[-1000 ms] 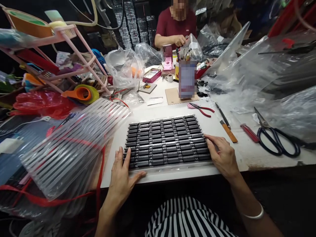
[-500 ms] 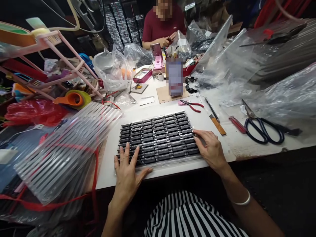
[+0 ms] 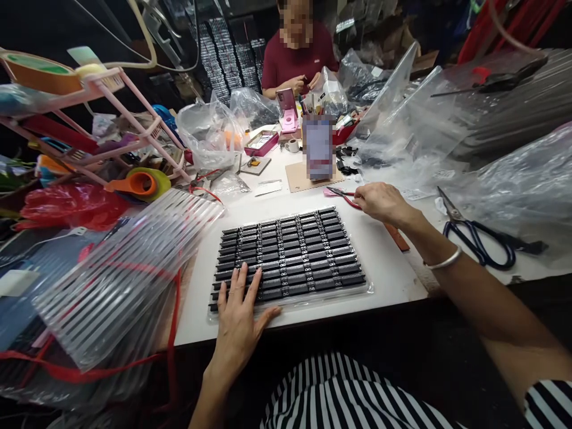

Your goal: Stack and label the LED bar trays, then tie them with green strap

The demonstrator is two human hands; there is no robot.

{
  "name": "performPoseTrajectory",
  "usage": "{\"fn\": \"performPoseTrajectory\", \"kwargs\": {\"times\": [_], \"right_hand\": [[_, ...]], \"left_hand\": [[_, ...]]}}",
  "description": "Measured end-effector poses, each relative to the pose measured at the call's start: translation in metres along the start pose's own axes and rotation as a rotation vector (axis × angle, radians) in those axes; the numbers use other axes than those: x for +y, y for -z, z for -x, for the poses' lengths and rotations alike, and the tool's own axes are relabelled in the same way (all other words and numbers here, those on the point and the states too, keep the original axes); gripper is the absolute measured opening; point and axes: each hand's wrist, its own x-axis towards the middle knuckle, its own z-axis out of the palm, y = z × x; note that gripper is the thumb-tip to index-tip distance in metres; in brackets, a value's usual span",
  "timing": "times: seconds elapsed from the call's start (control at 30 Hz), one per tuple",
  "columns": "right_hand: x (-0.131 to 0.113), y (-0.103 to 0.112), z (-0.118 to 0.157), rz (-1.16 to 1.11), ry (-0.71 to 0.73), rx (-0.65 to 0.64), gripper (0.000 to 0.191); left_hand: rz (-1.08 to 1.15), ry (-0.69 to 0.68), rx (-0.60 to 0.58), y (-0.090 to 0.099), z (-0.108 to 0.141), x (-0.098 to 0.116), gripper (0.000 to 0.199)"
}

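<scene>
— Black strips lie in neat rows on a clear sheet, near the front edge of the white surface. Are they all lined up?

— It looks like it. The rows sit close, side by side, and none sticks out. So I think the laying out is mostly done.

— What is the left hand doing?

— It lies flat on the near left corner of the strips. The fingers are spread and pressing down. Its grip is loose; it holds nothing, it only touches the strips.

— And the right hand?

— It is away from the strips, past their far right corner. Its fingers curl at the red-handled pliers on the surface. I cannot tell if the grip has closed on them or only touches them.

— What else is near?

— Black scissors lie to the right. A clear ribbed sheet leans on the left. A person in a dark red shirt works at the far end.

— What may be left?

— Maybe some work on the strips with the pliers, I guess.
</scene>
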Motion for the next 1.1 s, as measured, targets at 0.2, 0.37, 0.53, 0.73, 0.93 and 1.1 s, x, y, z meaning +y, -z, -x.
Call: {"fn": "performPoseTrajectory", "kwargs": {"times": [0.2, 0.37, 0.53, 0.73, 0.93, 1.1], "right_hand": [[0.001, -0.036, -0.015, 0.029, 0.004, 0.072, 0.028], [0.001, -0.05, -0.007, 0.055, 0.017, 0.134, 0.02], [-0.001, -0.052, -0.008, 0.037, 0.019, 0.185, 0.014], [0.006, -0.044, -0.01, -0.005, -0.031, 0.258, 0.016], [0.019, -0.041, -0.015, 0.052, -0.107, 0.267, 0.016], [-0.003, -0.048, -0.024, 0.099, 0.103, 0.301, 0.024]], "left_hand": [[-0.007, -0.153, 0.017, 0.017, -0.019, 0.027, 0.062], [0.067, -0.738, -0.026, 0.026, -0.063, 0.086, 0.041], [0.041, -1.005, -0.046, 0.01, -0.094, 0.119, 0.039], [0.058, -1.018, -0.025, -0.005, -0.099, 0.121, 0.037], [0.096, -0.974, -0.099, -0.007, -0.102, 0.111, 0.033], [0.223, -0.855, -0.149, 0.0, -0.107, 0.095, 0.04]]}}
